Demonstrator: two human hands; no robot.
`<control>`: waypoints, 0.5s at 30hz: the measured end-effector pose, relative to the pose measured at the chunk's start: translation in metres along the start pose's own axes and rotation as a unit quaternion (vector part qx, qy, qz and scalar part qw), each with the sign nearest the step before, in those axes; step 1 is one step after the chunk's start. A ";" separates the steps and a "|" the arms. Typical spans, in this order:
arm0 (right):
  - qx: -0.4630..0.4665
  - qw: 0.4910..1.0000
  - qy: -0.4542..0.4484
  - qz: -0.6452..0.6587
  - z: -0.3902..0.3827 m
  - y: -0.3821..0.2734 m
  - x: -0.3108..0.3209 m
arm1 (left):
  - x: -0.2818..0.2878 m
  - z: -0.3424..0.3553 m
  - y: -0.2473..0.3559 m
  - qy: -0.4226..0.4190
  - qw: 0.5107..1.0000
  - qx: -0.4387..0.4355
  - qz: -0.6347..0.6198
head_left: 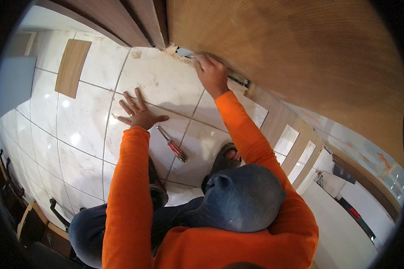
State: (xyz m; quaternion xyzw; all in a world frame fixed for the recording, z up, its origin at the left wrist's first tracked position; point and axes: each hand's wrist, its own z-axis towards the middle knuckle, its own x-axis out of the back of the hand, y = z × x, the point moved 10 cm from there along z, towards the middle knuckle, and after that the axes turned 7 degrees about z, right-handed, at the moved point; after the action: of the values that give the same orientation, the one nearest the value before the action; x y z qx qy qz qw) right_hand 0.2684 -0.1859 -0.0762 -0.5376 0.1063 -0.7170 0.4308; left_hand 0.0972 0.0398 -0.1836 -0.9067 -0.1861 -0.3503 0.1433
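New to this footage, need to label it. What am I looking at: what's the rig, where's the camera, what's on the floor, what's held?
There's no machine: a person in orange sleeves works bare-handed. The single picture comes from a fisheye camera on their head, looking down, so straight edges bend near the rim. Picture left is the person's left.

The left hand is spread flat on the white tiled floor, holding nothing. The right hand is at the lower edge of a large brown wood-grain panel; whether it grips anything is unclear.

Near the left hand lies a red-and-black-handled chisel or screwdriver. Farther left lies a rectangular wood-grain board.
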 end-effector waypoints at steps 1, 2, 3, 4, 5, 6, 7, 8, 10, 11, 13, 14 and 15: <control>0.003 1.000 0.001 0.002 -0.004 0.001 0.004 | 0.002 0.002 -0.002 0.002 1.000 0.002 -0.001; -0.047 0.997 0.057 0.026 -0.013 0.015 0.025 | 0.000 0.003 0.003 -0.008 1.000 -0.001 0.005; -0.097 0.987 0.113 0.052 -0.025 0.032 0.042 | -0.003 0.003 0.007 -0.020 1.000 -0.003 0.012; -0.097 0.988 0.110 0.051 -0.033 0.038 0.047 | -0.004 0.003 0.009 -0.022 1.000 -0.002 0.010; -0.135 0.985 0.090 0.050 -0.043 0.049 0.046 | -0.003 0.003 0.006 -0.023 1.000 0.005 0.011; -0.174 0.981 0.071 0.048 -0.052 0.059 0.042 | -0.002 0.002 0.003 -0.025 1.000 0.013 0.013; -0.175 0.981 0.070 0.048 -0.057 0.064 0.039 | -0.002 0.001 0.001 -0.026 0.999 0.013 0.014; -0.159 0.982 0.077 0.067 -0.058 0.064 0.038 | -0.001 0.001 0.001 -0.026 1.000 0.009 0.007; -0.145 0.982 0.086 0.086 -0.062 0.066 0.033 | -0.001 0.000 0.000 -0.026 1.000 0.004 0.002; -0.174 0.971 0.083 0.139 -0.066 0.077 0.025 | -0.001 0.000 0.001 -0.025 1.000 0.003 -0.006; -0.201 0.957 0.082 0.191 -0.072 0.093 0.015 | 0.001 0.000 0.003 -0.022 1.000 0.002 -0.013; -0.205 0.959 0.084 0.179 -0.072 0.094 0.013 | 0.001 -0.001 0.003 -0.022 1.000 0.001 -0.012; -0.208 0.960 0.087 0.167 -0.072 0.095 0.013 | 0.002 -0.001 0.004 -0.022 1.000 -0.001 -0.012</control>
State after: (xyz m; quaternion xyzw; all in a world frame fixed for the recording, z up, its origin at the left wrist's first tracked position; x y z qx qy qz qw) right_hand 0.2535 -0.2754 -0.1547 -0.5251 0.3785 -0.6410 0.4126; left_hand 0.0998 0.0360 -0.1820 -0.9120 -0.1997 -0.3321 0.1345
